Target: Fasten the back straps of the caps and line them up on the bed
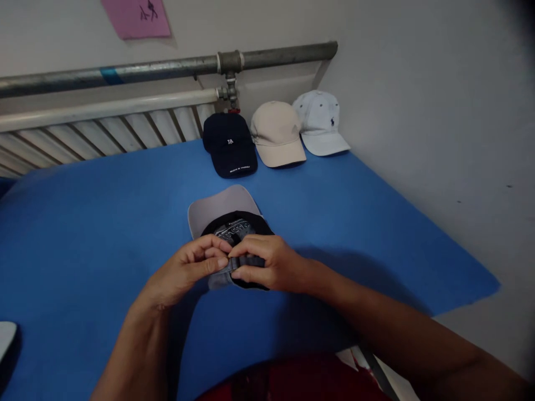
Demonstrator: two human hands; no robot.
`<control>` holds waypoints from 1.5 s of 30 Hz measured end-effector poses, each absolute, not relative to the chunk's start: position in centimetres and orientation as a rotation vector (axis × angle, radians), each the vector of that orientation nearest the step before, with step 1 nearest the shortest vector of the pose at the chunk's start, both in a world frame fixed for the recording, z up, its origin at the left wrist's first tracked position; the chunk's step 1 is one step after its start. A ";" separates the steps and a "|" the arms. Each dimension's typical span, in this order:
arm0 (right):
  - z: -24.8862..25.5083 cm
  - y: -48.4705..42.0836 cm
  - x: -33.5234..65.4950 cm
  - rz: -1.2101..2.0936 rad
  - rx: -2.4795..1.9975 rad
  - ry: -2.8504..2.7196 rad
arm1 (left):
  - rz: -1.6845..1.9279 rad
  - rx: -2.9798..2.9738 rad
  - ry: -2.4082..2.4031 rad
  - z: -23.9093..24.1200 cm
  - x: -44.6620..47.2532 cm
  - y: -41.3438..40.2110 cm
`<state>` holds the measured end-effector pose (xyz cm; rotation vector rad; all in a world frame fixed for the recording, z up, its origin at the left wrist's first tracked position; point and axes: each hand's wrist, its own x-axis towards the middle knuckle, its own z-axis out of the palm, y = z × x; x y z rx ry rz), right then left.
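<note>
A grey baseball cap (223, 207) lies upside down on the blue tabletop, its brim pointing away from me and its dark inside showing. At its near edge is the adjustable back strap (251, 260) with a small buckle. My left hand (196, 262) pinches the strap by the buckle between thumb and fingers. From the other side my right hand (270, 262) grips the strap, thumb below and fingers above. The fingertips of both hands nearly meet at the buckle. Part of the cap's body is hidden behind my hands.
Along the back of the blue table (104, 223) stand a navy cap (229, 145), a beige cap (278, 131) and a white cap (321, 120). Behind them run a radiator (104, 131) and a metal pipe (167, 69). A white-edged object (6, 337) sits at the left edge.
</note>
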<state>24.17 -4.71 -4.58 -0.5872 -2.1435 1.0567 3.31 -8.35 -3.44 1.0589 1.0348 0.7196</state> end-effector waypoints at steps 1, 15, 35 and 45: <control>-4.7 -4.7 24.1 1.055 -0.610 -2.114 | 0.720 1.056 1.035 -3.5 3.2 -8.4; -5.0 -4.8 23.7 1.002 -0.599 -2.130 | 0.627 1.208 1.196 -3.2 3.8 -8.1; -3.3 -1.5 26.7 1.197 -0.811 -1.822 | 0.777 1.212 0.903 -3.2 0.9 -9.2; -7.1 1.2 27.3 0.458 -0.786 -2.430 | 0.971 1.271 0.662 -3.7 0.5 -10.1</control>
